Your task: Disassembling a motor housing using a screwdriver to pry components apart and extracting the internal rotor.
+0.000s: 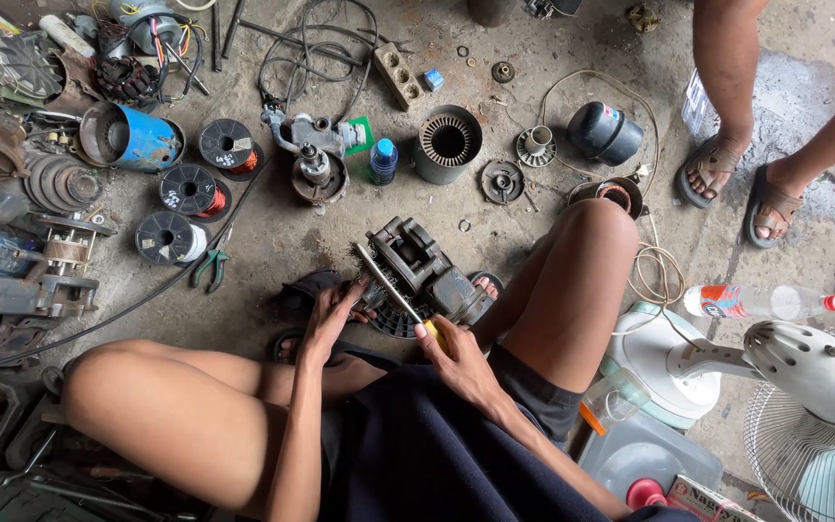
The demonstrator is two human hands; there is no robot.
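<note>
I squat on a concrete floor over a dirty grey motor housing (417, 263) that rests between my feet. My right hand (454, 354) is shut on the yellow handle of a screwdriver (393, 288), whose long shaft points up-left across the housing. My left hand (332, 311) presses on the housing's left side, beside a black ribbed part (396, 321); whether its fingers grip anything is hidden.
Wire spools (190, 188), a blue can (132, 137), pliers (209, 267), a stator (448, 143), a power strip (398, 73) and motor parts litter the floor ahead. Another person's sandalled feet (741, 188) stand at right. A white fan (804, 372) and plastic bottle (761, 302) lie right.
</note>
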